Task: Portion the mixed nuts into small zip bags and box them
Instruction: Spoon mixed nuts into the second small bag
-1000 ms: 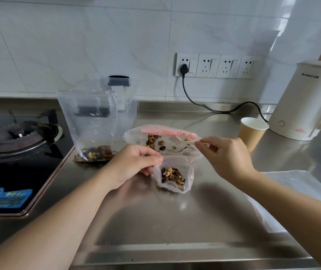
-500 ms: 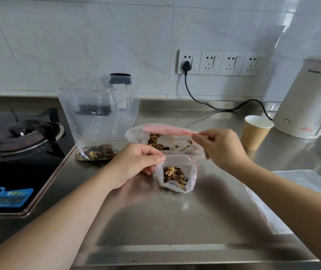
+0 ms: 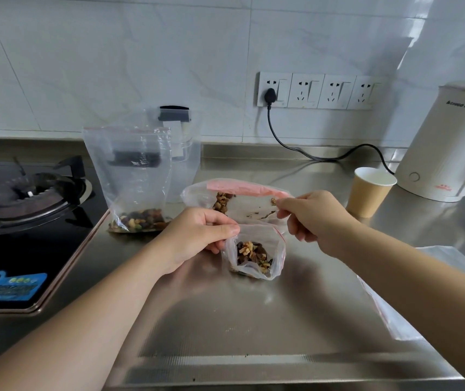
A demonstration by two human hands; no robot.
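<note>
Left hand: we've got the left hand (image 3: 197, 238) at 9 o'clock of the small zip bag (image 3: 255, 251), thumb and fingers curled, pinching its open rim.
Right hand: the right hand (image 3: 310, 218) sits at 1 o'clock of that bag, fingertips pinching a nut piece beside the mouth of the flat source bag (image 3: 237, 201).
Small zip bag: it stands on the worktop (image 3: 225, 320), a low heap of mixed nuts (image 3: 252, 253) inside.
Handling: we judge the film thin, limp and slippery, so take it at the stiffer zip strip; the load looks light, and the nuts loose and brittle.
Poses: both forearms reach in from 6 o'clock, wrists low.
Further out: a tall bag (image 3: 135, 182) with nuts stands at 10 o'clock, a clear box (image 3: 186, 153) behind it, a paper cup (image 3: 372, 193) at 2 o'clock.
</note>
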